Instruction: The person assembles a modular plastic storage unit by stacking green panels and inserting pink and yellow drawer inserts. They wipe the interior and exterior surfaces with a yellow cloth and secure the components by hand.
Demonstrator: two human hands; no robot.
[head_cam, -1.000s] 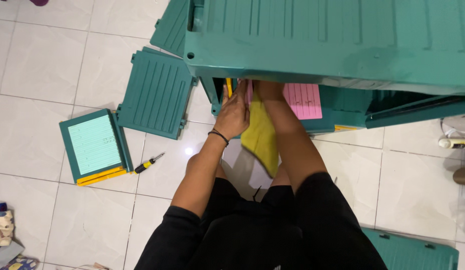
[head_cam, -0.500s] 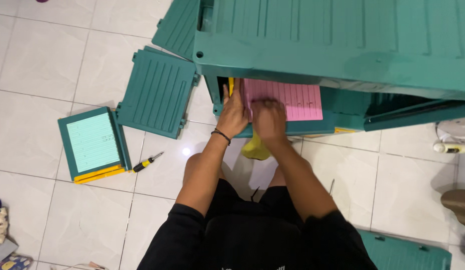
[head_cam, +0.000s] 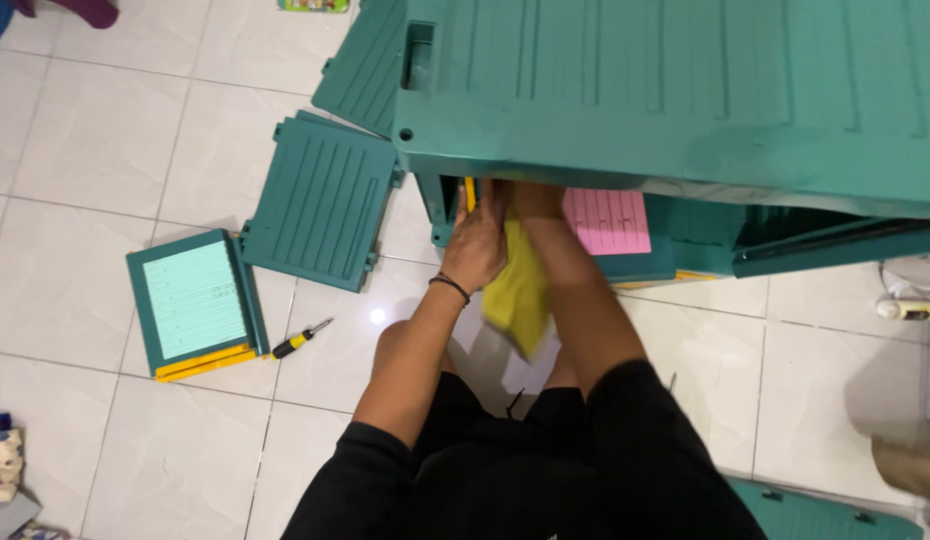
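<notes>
A large teal plastic cabinet (head_cam: 685, 90) stands in front of me, with a pink drawer front (head_cam: 607, 220) under its top. My left hand (head_cam: 475, 245), a black band on its wrist, lies flat against the left edge of the drawer, beside a yellow strip (head_cam: 470, 192). My right hand (head_cam: 530, 200) reaches in under the cabinet top and is mostly hidden there. It grips a yellow cloth (head_cam: 517, 295) that hangs down between my forearms.
On the white tiled floor to the left lie a ribbed teal panel (head_cam: 320, 200), a teal drawer with a pale green front (head_cam: 193, 300) and a yellow-handled screwdriver (head_cam: 300, 340). Another teal panel (head_cam: 825, 510) lies at the bottom right. A white object (head_cam: 910, 310) sits at the right edge.
Half a second ago my right hand was out on the pink drawer front with the cloth bunched below. Now it is back under the cabinet top and the cloth hangs longer.
</notes>
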